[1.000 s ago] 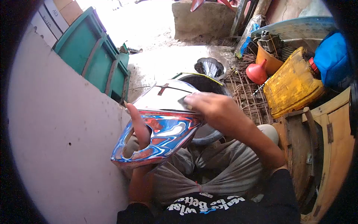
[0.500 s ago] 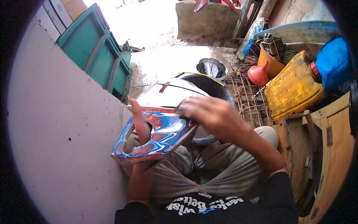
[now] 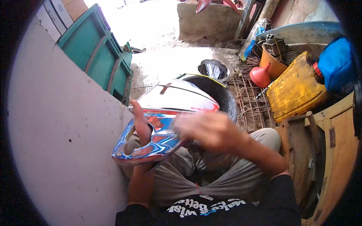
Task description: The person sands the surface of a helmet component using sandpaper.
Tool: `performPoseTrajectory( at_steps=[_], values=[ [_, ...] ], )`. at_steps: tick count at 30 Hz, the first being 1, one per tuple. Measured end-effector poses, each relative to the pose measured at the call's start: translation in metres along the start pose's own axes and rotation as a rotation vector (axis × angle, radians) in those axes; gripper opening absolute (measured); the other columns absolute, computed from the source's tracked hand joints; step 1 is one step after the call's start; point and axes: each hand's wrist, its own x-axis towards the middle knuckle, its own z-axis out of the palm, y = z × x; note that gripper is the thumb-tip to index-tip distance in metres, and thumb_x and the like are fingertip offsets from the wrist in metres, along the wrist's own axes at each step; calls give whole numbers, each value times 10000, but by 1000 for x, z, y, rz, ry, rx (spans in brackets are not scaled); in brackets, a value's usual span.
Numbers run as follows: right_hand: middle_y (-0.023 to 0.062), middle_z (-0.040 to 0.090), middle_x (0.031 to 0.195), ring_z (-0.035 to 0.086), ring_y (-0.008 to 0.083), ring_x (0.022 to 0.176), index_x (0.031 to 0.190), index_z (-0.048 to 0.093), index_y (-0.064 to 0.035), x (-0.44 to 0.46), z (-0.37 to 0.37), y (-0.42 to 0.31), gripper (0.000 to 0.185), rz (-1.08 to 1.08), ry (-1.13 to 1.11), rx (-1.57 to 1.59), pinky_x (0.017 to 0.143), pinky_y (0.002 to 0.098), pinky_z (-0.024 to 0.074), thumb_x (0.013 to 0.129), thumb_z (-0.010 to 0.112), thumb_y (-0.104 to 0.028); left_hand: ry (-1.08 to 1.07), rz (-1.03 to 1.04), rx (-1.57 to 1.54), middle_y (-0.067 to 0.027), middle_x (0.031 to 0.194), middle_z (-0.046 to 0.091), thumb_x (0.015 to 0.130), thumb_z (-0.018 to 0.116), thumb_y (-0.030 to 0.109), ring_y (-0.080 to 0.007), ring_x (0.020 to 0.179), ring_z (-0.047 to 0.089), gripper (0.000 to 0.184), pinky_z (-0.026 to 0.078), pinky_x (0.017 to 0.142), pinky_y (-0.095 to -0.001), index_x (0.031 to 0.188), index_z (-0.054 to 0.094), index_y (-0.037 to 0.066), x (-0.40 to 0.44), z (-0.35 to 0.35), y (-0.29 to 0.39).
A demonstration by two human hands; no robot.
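A glossy panel (image 3: 162, 132), white on top with blue, red and white swirls below, is held over my lap. My left hand (image 3: 141, 124) grips it from beneath, its thumb coming up by the oval opening at the panel's left end. On the swirled right part lies my right hand (image 3: 207, 130), fingers pressed together and blurred by motion; whatever is under them cannot be made out now. Behind the panel stands a black basin (image 3: 226, 98), partly hidden, with a yellow-green strip (image 3: 205, 78) across its rim.
A white wall (image 3: 64, 139) rises close on my left, with a green panel (image 3: 94, 52) beyond. To the right are a yellow jerrycan (image 3: 298, 88), a red funnel (image 3: 260, 76), a metal grid (image 3: 252, 105) and a wooden cabinet (image 3: 339, 150). A dark scalloped bowl (image 3: 213, 69) sits ahead.
My right hand has moved from the white top down and toward me onto the swirled part, uncovering the panel's red-edged right tip. My left hand keeps its hold.
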Motion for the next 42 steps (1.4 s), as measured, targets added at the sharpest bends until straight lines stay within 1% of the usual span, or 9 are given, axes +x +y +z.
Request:
performPoseTrajectory(
  at_steps=[11,14,19,25,28,32,36,39,42],
  values=[
    [137,755,1159,744,264,1076,1146,721,-40,-6,4,38,280,273,-1,-59,946,388,603,895,722,-164,64,-126,-259,-166,1315,637,934,510,782,-261,1030,672,939,593,841,-428,1434,489,-13,-2,5,-4],
    [169,748,1161,737,300,1086,1144,721,-39,3,4,-19,263,67,5,-8,951,390,600,904,709,-146,148,-74,-253,-161,1265,663,910,527,801,-247,952,688,963,604,784,-387,1430,488,-8,1,12,-6],
    [128,759,1140,747,251,1070,1111,729,-59,4,1,39,222,298,-29,-55,906,375,613,906,693,-137,30,-137,-285,-151,1280,661,920,531,786,-248,1011,680,932,595,848,-406,1426,496,4,2,0,-7],
    [145,753,1136,751,290,1029,1118,705,-63,15,-2,1,273,129,-16,104,864,392,614,850,722,-112,52,-92,-189,-190,1469,538,930,490,797,-320,1261,587,969,492,1066,-486,1499,437,14,3,1,-14],
    [153,750,1152,748,274,1053,1066,698,-70,15,1,38,228,334,-71,-10,869,405,610,848,721,-131,43,-150,-157,-194,1456,548,933,479,800,-317,1254,593,967,498,1061,-484,1493,443,13,-2,10,-3],
    [109,763,1123,767,249,965,1117,706,-91,33,4,-12,264,-20,-7,-1,817,362,617,860,695,-153,-55,-137,-189,-171,1427,575,971,445,768,-298,1220,607,910,516,1029,-451,1489,452,20,0,-1,-6],
    [110,757,1009,763,266,875,1040,712,-80,39,-1,49,194,133,-288,-124,751,385,617,858,701,-145,-68,-149,-219,-174,1428,573,976,419,769,-301,1226,606,916,511,1036,-453,1495,441,14,4,-1,-6],
    [110,763,1039,768,255,885,1075,704,-86,37,10,16,210,-44,-60,6,779,391,616,881,680,-162,-78,-135,-221,-177,1429,571,980,399,769,-303,1230,605,921,508,1042,-454,1499,433,10,6,-1,-7],
    [120,765,1061,769,274,886,1082,711,-83,37,-1,26,214,59,-219,51,808,395,616,892,674,-175,-64,-131,-205,-179,1429,570,984,379,770,-305,1235,604,926,504,1047,-455,1504,424,5,5,-1,-8]
  ],
)
